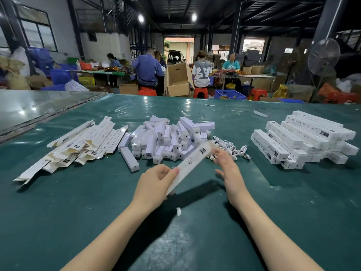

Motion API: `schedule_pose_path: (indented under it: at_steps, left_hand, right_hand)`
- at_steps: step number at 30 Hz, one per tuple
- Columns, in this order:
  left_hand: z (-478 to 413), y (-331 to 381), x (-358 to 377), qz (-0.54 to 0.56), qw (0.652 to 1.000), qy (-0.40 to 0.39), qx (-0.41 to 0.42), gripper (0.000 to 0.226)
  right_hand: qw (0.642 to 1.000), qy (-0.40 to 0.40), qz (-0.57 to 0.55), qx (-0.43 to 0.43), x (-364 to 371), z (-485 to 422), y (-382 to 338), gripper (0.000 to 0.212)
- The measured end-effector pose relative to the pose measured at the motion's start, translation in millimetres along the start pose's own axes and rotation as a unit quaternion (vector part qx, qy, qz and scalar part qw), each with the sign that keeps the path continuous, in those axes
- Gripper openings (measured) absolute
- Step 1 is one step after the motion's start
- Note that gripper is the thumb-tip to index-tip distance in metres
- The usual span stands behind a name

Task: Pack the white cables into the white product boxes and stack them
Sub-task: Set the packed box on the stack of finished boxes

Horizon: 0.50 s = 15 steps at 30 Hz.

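My left hand (154, 182) grips the near end of a long white product box (192, 163), which slants up and to the right above the green table and is blurred. My right hand (227, 167) hovers by the box's far end with relaxed fingers and holds nothing. Just beyond that hand lies a small heap of white cables (230, 148). Flat unfolded boxes (82, 143) lie in a pile at the left. A neat stack of packed boxes (304, 139) stands at the right.
A heap of small white inner boxes (168, 139) covers the table's middle. One lone white box (260, 113) lies far back on the green table cover (97, 202). A small white scrap (178, 211) lies between my arms. Several people work at tables beyond.
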<state>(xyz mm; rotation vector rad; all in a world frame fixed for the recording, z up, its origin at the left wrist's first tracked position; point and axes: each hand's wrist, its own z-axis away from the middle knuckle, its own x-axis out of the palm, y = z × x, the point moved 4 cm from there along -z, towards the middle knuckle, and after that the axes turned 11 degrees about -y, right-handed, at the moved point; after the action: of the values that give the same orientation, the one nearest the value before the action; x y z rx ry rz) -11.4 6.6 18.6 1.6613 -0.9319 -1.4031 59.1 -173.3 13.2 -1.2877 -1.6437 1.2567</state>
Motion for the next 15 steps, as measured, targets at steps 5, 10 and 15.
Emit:
schedule_pose_path:
  at_steps: [5,10,15]
  left_hand:
    - [-3,3,-6,0.342,0.940,-0.002,-0.004,0.022]
    - [-7,-5,-9,0.444,0.895,0.019,-0.038,0.023]
    - [-7,-1,-2,0.250,0.968,-0.031,-0.017,0.009]
  right_hand:
    - [0.924,0.070,0.367,0.083,-18,-9,19,0.052]
    - [0.837,0.016,0.521,0.168,-14,-21,29,0.058]
    - [0.772,-0.040,0.610,0.173,-11,-32,33,0.053]
